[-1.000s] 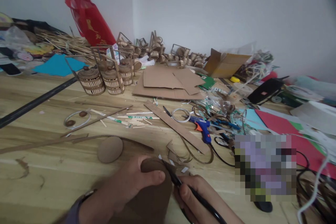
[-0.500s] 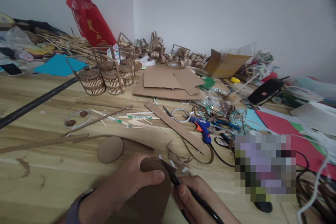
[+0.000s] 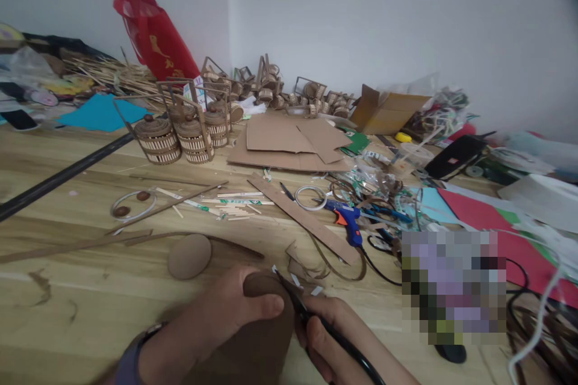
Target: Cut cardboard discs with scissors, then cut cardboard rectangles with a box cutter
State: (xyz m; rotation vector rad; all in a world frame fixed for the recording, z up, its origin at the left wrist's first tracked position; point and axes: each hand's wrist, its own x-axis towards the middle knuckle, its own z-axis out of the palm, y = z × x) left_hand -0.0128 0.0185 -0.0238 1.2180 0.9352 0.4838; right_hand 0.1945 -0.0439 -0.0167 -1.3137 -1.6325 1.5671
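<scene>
A brown piece of cardboard (image 3: 257,343) with a rounded top edge is pinched in my left hand (image 3: 244,301), the thumb lying over its face. My right hand (image 3: 325,331) grips black-handled scissors (image 3: 343,343). Their blades lie along the rounded right edge of the cardboard, close to my left thumb. Just beyond my left hand a cut cardboard disc (image 3: 189,257) rests flat on the table. Small cardboard offcuts (image 3: 302,267) and white paper scraps lie past the scissor tips.
A blue glue gun (image 3: 347,222) and a long cardboard strip (image 3: 302,216) lie ahead. Small lidded baskets (image 3: 158,141) stand at the left, with stacked cardboard sheets (image 3: 284,135) behind. Thin wooden sticks (image 3: 237,207) are scattered mid-table. Cables and coloured paper (image 3: 510,252) occupy the right.
My right hand and the scissors have shifted slightly, with the handles now closer together. My left hand keeps its hold on the cardboard.
</scene>
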